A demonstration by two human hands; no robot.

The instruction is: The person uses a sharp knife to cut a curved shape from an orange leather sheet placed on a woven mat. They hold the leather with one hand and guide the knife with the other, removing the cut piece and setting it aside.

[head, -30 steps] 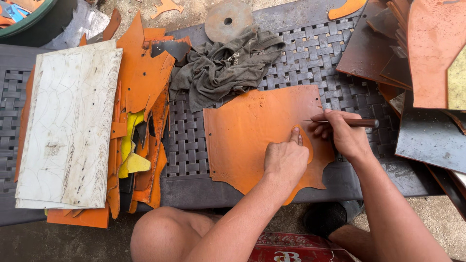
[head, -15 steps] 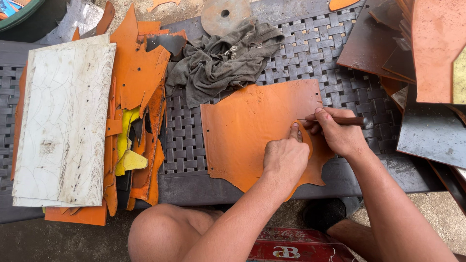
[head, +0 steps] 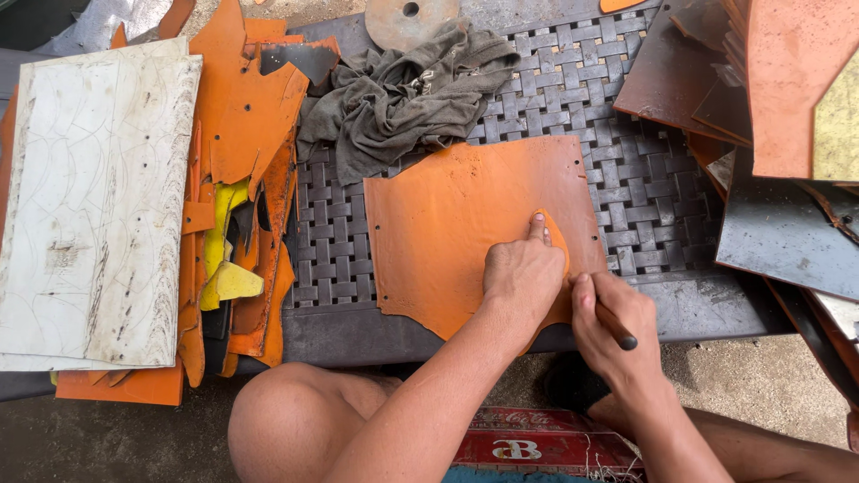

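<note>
A large orange leather sheet (head: 447, 224) lies flat on a dark woven table (head: 626, 179). My left hand (head: 522, 277) presses a small pointed orange template (head: 555, 234) down on the sheet's near right part, index finger stretched along it. My right hand (head: 613, 326) is shut on a dark brown pen-like tool (head: 617, 329), held at the template's near right edge by the table's front edge. The tool's tip is hidden behind my hands.
A grey crumpled rag (head: 412, 98) and a round metal disc (head: 412, 20) lie beyond the sheet. A scratched white board (head: 89, 197) and a heap of orange and yellow leather offcuts (head: 242, 179) are at left. Brown and dark sheets (head: 769, 134) are stacked at right. My bare knee (head: 286, 420) is below.
My right hand has moved with the tool from the template's far right side round to its near right edge, towards me. My left hand has stayed pressed on the template.
</note>
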